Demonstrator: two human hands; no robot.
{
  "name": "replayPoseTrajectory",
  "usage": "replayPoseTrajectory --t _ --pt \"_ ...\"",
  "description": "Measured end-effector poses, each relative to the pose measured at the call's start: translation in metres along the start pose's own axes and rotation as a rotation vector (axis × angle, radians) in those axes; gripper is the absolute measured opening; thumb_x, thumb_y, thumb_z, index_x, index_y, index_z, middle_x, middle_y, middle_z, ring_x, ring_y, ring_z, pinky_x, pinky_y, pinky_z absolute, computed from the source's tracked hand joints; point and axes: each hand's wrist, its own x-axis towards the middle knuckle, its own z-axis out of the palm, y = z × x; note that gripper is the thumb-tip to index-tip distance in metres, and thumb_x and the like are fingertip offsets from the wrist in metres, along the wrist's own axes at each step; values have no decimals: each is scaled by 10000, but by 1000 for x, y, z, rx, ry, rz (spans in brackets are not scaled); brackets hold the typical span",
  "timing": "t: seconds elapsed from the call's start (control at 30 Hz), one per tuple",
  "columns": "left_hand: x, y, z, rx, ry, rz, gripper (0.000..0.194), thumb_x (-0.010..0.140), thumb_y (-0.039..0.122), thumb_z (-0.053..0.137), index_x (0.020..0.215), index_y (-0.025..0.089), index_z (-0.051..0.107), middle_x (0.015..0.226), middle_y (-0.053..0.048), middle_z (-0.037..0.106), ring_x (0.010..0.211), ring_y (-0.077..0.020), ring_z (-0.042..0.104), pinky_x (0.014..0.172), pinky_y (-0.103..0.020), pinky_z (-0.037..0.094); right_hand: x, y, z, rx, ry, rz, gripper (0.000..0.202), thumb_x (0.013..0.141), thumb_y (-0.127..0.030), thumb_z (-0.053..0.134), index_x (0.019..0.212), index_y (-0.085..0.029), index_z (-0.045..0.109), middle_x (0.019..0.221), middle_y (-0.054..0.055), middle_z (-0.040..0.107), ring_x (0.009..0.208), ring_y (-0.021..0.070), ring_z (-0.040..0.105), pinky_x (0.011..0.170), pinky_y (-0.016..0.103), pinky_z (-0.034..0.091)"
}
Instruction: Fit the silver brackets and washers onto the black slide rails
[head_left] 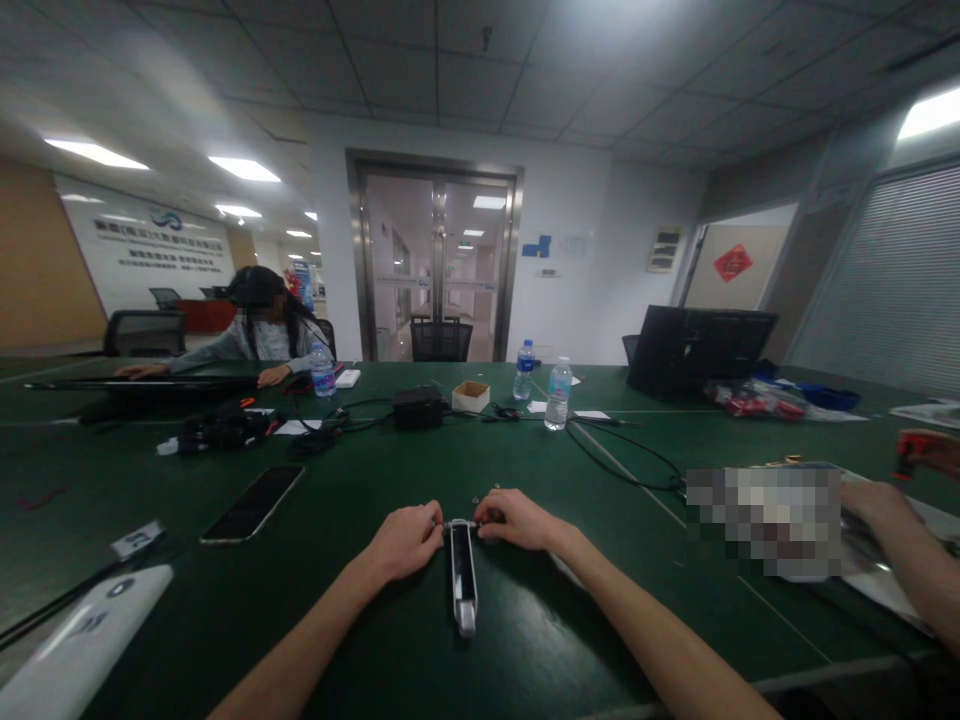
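Note:
A narrow, pale-rimmed object with a dark middle [463, 570] lies lengthwise on the green table in front of me; its near end has a rounded, shiny piece. At its far end, my left hand [406, 540] is on the left side, thumb and fingers closed in a pinch. My right hand [517, 518] pinches at the same end from the right. A thin part seems to run crosswise between the two sets of fingertips, but what they hold is too small to name. Just beyond my right fingers lie tiny ring-like bits [496, 487].
A phone [253, 504] and a white panel [90, 645] lie to the left. Water bottles [558, 395], a small open box [471, 397], a black adapter [418, 408] and cables stand farther back. A co-worker's hand [881, 505] is at right; another person [259, 320] sits at far left.

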Motion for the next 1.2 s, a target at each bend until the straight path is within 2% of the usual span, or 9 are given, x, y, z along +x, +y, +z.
replayPoseTrajectory --t 0.5,0.8,0.93,1.03,1.2 --pt "0 -1 2 27 40 34 180 895 277 409 956 191 555 855 -41 632 781 -191 596 680 -283 430 2 2 11 93 58 3 135 828 -279 657 919 -189 700 817 2 659 738 132 593 674 219 435" --pt "-1 0 -2 -10 -26 -4 183 907 290 405 985 203 546 929 -51 640 829 -197 611 684 -285 447 5 -2 16 64 120 -21 145 815 -289 685 925 -194 685 837 5 643 772 138 579 701 228 433" --pt "-1 0 -2 -10 -33 9 180 910 292 411 982 204 551 919 -49 643 821 -199 615 672 -282 446 4 -6 13 57 129 -20 216 807 -340 692 966 -197 669 846 7 655 778 148 584 709 242 434" --pt "-1 1 -3 -7 -29 18 178 911 293 416 983 208 554 897 -43 643 803 -193 615 666 -276 443 2 -3 9 36 157 -19 242 854 -380 620 995 -186 657 901 34 659 813 161 586 737 263 441" --pt "-2 2 -4 -8 -28 18 189 913 296 407 981 207 560 887 -42 643 787 -188 611 651 -270 440 1 11 7 -83 231 -39 243 933 -280 472 1072 -170 639 1040 83 632 980 195 538 892 329 412"
